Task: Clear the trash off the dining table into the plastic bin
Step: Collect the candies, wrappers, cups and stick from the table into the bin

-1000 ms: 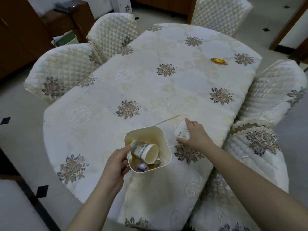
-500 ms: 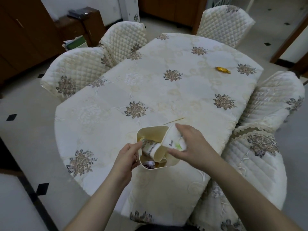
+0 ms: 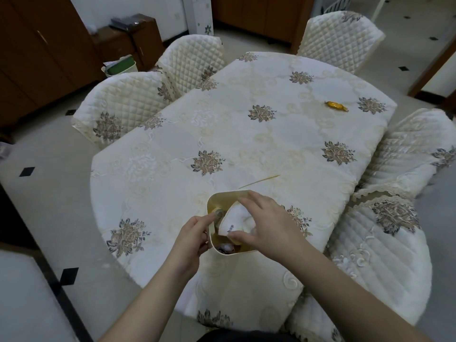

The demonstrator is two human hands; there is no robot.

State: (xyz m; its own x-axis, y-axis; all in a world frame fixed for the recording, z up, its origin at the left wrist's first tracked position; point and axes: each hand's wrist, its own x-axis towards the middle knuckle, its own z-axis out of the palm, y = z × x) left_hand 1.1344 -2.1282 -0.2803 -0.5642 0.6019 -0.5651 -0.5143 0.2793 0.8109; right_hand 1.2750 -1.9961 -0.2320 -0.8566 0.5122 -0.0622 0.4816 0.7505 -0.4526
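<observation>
A small cream plastic bin [image 3: 223, 195] stands near the front edge of the dining table [image 3: 246, 134]. My left hand [image 3: 193, 236] grips its left rim. Over the bin's mouth my right hand [image 3: 267, 222] holds a white paper cup [image 3: 234, 219] between thumb and fingers, the cup lying partly inside. Another paper cup [image 3: 218, 214] and crumpled scraps lie in the bin, mostly hidden. A thin yellow stick [image 3: 259, 181] lies on the cloth just behind the bin. Far right on the table sits a gold candy wrapper [image 3: 336, 105].
Quilted cream chairs ring the table: two on the left [image 3: 123, 104], one at the far end [image 3: 338, 38], two on the right [image 3: 404, 154]. A floor bin with a green item [image 3: 121, 66] stands by dark wooden cabinets [image 3: 37, 53] at the back left.
My right hand lifted the white paper cup off the table beside the bin and brought it left over the bin's mouth. My left hand kept hold of the rim.
</observation>
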